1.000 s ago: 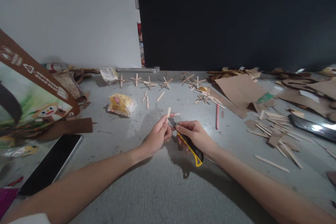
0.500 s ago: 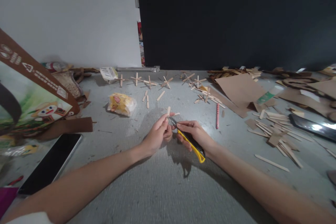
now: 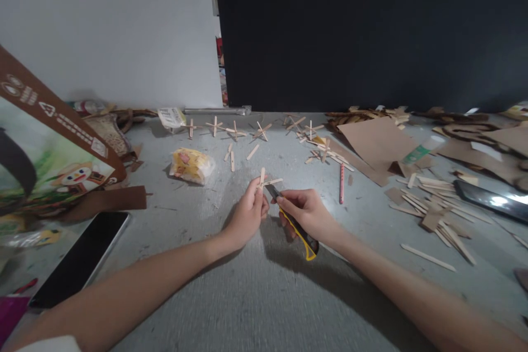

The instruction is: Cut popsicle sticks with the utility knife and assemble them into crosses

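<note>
My left hand (image 3: pixel 245 214) pinches small crossed wooden sticks (image 3: pixel 262 175) between thumb and fingers above the middle of the table. One stick points up and another reaches out to the right. In my right hand (image 3: pixel 307 210) is a yellow and black utility knife (image 3: pixel 303 237), its handle tilted down to the right. The blade end lies close to the sticks; whether it touches them I cannot tell. Beyond the hands stand several crossed stick pieces (image 3: pixel 235 131) in a row, with a loose short stick (image 3: pixel 253 152) in front of them.
At left lie a phone (image 3: pixel 80 258), a printed bag (image 3: pixel 61 137) and a yellow wrapped packet (image 3: pixel 191 165). To the right are a red pen (image 3: pixel 342 183), a brown cardboard sheet (image 3: pixel 376 143), a pile of wooden sticks (image 3: pixel 447 203) and a dark shiny device (image 3: pixel 493 198). A black panel (image 3: pixel 371 27) rises behind.
The utility knife has turned slightly in my right hand, so less of its yellow side shows. My left hand has tilted a little, and the crossed sticks show more plainly.
</note>
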`<move>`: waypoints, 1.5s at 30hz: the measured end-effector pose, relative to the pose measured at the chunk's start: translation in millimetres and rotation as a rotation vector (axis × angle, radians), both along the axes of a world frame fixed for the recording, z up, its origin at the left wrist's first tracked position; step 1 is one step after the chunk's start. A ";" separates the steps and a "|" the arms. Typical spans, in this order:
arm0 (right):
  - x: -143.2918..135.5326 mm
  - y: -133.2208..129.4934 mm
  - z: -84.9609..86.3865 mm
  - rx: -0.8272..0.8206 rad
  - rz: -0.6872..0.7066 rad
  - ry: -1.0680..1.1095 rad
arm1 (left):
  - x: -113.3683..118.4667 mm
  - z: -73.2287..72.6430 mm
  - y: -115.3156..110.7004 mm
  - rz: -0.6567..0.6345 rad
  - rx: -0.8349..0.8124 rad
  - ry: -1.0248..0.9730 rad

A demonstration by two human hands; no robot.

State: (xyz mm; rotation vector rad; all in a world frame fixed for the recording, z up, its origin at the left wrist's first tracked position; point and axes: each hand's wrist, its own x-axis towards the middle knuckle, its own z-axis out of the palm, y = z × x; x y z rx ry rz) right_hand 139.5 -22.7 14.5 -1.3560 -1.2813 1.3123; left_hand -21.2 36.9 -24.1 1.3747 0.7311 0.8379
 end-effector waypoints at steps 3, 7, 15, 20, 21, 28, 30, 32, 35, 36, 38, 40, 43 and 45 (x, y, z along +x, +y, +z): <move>-1.2 -0.5 -0.7 0.003 0.023 -0.006 | -0.2 0.4 -2.0 0.001 0.045 0.033; -2.0 -0.3 0.0 0.000 0.034 -0.018 | -0.3 -1.4 -2.2 0.008 0.102 0.070; -6.8 -5.8 3.9 0.012 -0.008 -0.085 | -3.5 -0.9 -4.8 0.104 0.234 0.274; -10.8 -9.6 8.6 0.009 -0.030 -0.108 | -3.8 2.5 -7.8 0.105 0.264 0.329; -11.1 -9.9 9.4 0.007 -0.032 -0.108 | -3.7 2.6 -7.8 0.105 0.265 0.328; -9.9 -8.9 6.3 0.013 -0.038 -0.114 | -3.6 2.0 -7.0 0.095 0.276 0.338; -9.8 -8.2 4.8 0.017 -0.032 -0.111 | -4.0 1.5 -7.0 0.097 0.274 0.331; -10.0 -7.9 4.5 0.021 -0.029 -0.113 | -4.4 1.1 -7.2 0.099 0.267 0.314; -10.9 -8.5 5.9 0.022 -0.033 -0.119 | -4.7 0.5 -7.4 0.094 0.265 0.307; -11.2 -8.9 6.8 0.018 -0.035 -0.122 | -4.7 0.1 -7.4 0.092 0.272 0.315; -11.7 -9.8 8.8 0.002 -0.040 -0.125 | -4.6 -0.9 -7.0 0.093 0.283 0.338; -11.6 -10.4 10.9 -0.024 -0.042 -0.120 | -4.4 -2.1 -6.3 0.094 0.291 0.355; -10.3 -10.3 13.5 -0.043 -0.035 -0.113 | -4.3 -3.0 -4.8 0.085 0.322 0.366; -9.4 -10.2 14.7 -0.033 -0.029 -0.128 | -4.4 -2.8 -4.1 0.069 0.359 0.374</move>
